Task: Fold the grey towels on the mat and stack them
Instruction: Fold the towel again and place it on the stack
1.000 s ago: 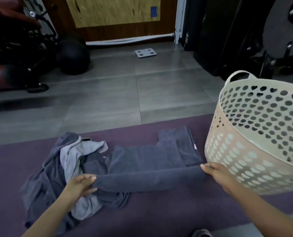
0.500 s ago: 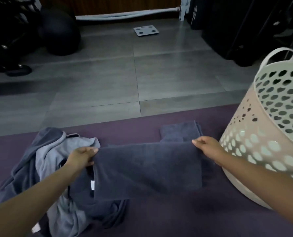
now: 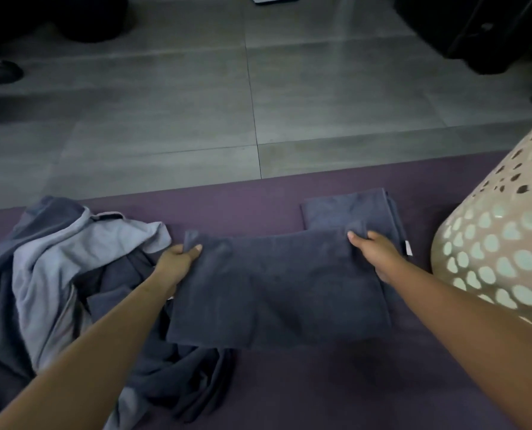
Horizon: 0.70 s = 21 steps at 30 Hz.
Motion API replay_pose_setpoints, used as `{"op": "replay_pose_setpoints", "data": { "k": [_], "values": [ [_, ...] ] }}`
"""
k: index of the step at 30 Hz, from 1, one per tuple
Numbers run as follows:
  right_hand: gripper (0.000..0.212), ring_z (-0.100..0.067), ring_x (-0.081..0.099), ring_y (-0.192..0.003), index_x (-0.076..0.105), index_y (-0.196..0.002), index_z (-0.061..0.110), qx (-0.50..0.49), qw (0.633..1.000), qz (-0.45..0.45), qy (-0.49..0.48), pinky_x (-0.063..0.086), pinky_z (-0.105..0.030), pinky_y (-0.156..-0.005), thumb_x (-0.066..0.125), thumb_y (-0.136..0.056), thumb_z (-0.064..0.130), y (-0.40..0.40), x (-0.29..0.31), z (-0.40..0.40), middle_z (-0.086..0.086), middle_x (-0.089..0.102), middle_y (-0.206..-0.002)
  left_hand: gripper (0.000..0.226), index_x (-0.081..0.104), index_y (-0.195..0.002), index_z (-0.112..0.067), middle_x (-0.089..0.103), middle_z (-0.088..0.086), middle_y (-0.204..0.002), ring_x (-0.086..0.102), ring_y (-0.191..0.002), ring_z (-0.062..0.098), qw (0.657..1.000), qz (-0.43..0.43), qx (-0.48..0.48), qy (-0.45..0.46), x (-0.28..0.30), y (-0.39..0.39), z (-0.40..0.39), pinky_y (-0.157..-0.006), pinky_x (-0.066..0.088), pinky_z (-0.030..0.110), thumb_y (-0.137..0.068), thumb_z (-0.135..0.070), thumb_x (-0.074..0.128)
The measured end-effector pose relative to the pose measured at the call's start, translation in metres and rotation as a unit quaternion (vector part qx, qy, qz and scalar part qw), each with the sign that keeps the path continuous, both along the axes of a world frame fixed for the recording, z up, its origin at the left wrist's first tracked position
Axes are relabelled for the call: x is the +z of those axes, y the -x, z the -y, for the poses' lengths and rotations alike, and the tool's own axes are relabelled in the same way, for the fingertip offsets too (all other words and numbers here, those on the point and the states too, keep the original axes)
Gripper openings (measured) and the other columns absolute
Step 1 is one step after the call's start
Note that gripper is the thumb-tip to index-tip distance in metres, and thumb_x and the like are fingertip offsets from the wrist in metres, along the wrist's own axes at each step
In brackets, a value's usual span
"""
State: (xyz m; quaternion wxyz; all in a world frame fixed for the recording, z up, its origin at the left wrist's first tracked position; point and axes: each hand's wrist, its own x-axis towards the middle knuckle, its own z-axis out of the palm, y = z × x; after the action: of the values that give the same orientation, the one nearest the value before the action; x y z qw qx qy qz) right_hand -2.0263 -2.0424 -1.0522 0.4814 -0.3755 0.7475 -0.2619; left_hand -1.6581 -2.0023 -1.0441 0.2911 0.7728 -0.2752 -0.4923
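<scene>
Unfolded pile (image 3: 57,274): heaped at the left of the purple mat (image 3: 320,383), dark grey cloth tangled with a paler grey piece; not yet folded.
Left hand (image 3: 177,259): pinching the far left corner of the dark grey towel (image 3: 277,290), thumb on top, fingers tucked under the edge; grip clamped on the cloth.
Towel in hand: spread between both hands in the middle of the mat, doubled over, near edge lying flat, far edge held at the two corners; left end overlapping the pile.
Right hand (image 3: 373,249): pinching the far right corner of the same towel, grip clamped on it, just above the folded towel.
Folded towel (image 3: 351,209): lying far right on the mat, partly covered by the held one; likely the base of the stack.
Basket (image 3: 491,259): pale, perforated, standing at the right edge, just beside the folded towel.
Step in hand: lengthwise fold apparently made, far edge being squared up.
Next move: probably bringing one end across to the other for a smaller fold, corners matched, then setting it squarely on the folded towel.
Care needed: keeping the left end free of the pile.
</scene>
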Motion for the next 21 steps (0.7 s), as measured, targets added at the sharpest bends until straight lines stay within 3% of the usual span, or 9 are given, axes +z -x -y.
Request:
{"op": "replay_pose_setpoints", "data": {
  "k": [2,4,6,9,12,15,18,19,21],
  "values": [
    [0.031,-0.023,0.058,-0.109,0.061,-0.112,0.008,-0.054,0.996,0.073,-0.011,0.044,-0.041,-0.101,0.060,-0.090,0.030,-0.003,0.003,0.003,-0.005,0.062,-0.115,0.031,0.063,-0.108,-0.007,0.069,0.012,-0.105,0.064,-0.096,0.028,0.999,-0.035,0.001,-0.014,-0.001,-0.001,0.001,-0.084,0.053,0.040,-0.093,-0.034,0.059],
    [0.035,-0.023,0.057,-0.110,0.059,-0.117,0.009,-0.086,0.989,0.120,-0.029,0.043,-0.043,-0.102,0.060,-0.090,0.031,-0.005,0.005,0.008,-0.004,0.061,-0.117,0.029,0.061,-0.110,-0.008,0.068,0.010,-0.103,0.065,-0.091,0.024,0.997,-0.072,0.000,-0.024,0.002,0.003,0.003,-0.075,0.052,0.033,-0.095,-0.033,0.055],
    [0.041,-0.025,0.058,-0.111,0.058,-0.119,0.012,-0.087,0.988,0.124,-0.032,0.043,-0.045,-0.102,0.061,-0.088,0.037,-0.006,0.003,0.012,-0.007,0.061,-0.122,0.028,0.057,-0.112,-0.009,0.067,0.008,-0.101,0.063,-0.086,0.020,0.996,-0.080,-0.008,-0.036,0.006,0.008,0.005,-0.067,0.049,0.028,-0.096,-0.032,0.053],
    [0.049,-0.025,0.055,-0.116,0.055,-0.126,0.014,-0.098,0.989,0.106,-0.020,0.041,-0.043,-0.104,0.061,-0.086,0.042,-0.009,-0.002,0.011,-0.005,0.059,-0.126,0.032,0.051,-0.117,-0.011,0.061,0.007,-0.109,0.060,-0.088,0.021,0.998,-0.052,-0.002,-0.039,0.005,0.009,0.006,-0.072,0.046,0.029,-0.095,-0.035,0.054],
    [0.050,-0.025,0.055,-0.115,0.055,-0.126,0.012,-0.135,0.984,0.117,-0.005,0.041,-0.043,-0.104,0.066,-0.084,0.037,-0.009,-0.001,0.009,-0.004,0.058,-0.126,0.029,0.054,-0.110,-0.010,0.062,0.009,-0.110,0.059,-0.091,0.024,0.999,-0.023,0.021,-0.012,0.003,0.007,0.007,-0.078,0.046,0.031,-0.093,-0.033,0.058],
    [0.063,-0.026,0.055,-0.115,0.053,-0.129,0.012,-0.146,0.979,0.139,0.007,0.042,-0.044,-0.104,0.075,-0.074,0.036,0.000,-0.005,0.012,-0.004,0.058,-0.128,0.016,0.059,-0.096,-0.013,0.064,0.008,-0.100,0.059,-0.080,0.019,0.999,-0.029,0.025,0.014,0.006,0.007,0.008,-0.066,0.047,0.028,-0.093,-0.029,0.059],
    [0.088,-0.026,0.058,-0.113,0.056,-0.126,0.011,-0.127,0.980,0.149,0.020,0.044,-0.046,-0.102,0.081,-0.049,0.046,0.016,-0.026,0.021,-0.008,0.061,-0.126,0.011,0.061,-0.089,-0.015,0.064,0.005,-0.091,0.059,-0.074,0.015,0.999,-0.037,0.013,0.019,0.010,0.014,0.007,-0.057,0.044,0.026,-0.094,-0.024,0.058],
    [0.089,-0.026,0.059,-0.112,0.057,-0.124,0.010,-0.126,0.980,0.151,0.021,0.044,-0.046,-0.101,0.080,-0.046,0.045,0.017,-0.027,0.022,-0.009,0.062,-0.123,0.011,0.061,-0.089,-0.014,0.064,0.005,-0.090,0.059,-0.073,0.014,0.999,-0.037,0.013,0.024,0.011,0.016,0.007,-0.057,0.044,0.025,-0.094,-0.023,0.057],
    [0.071,-0.027,0.061,-0.109,0.059,-0.121,0.008,-0.127,0.981,0.148,0.022,0.045,-0.046,-0.100,0.080,-0.059,0.035,0.012,-0.018,0.020,-0.010,0.064,-0.118,0.013,0.061,-0.086,-0.013,0.064,0.004,-0.086,0.059,-0.072,0.014,0.999,-0.044,0.016,0.025,0.011,0.021,0.008,-0.057,0.044,0.023,-0.094,-0.023,0.057]
  ]
}}
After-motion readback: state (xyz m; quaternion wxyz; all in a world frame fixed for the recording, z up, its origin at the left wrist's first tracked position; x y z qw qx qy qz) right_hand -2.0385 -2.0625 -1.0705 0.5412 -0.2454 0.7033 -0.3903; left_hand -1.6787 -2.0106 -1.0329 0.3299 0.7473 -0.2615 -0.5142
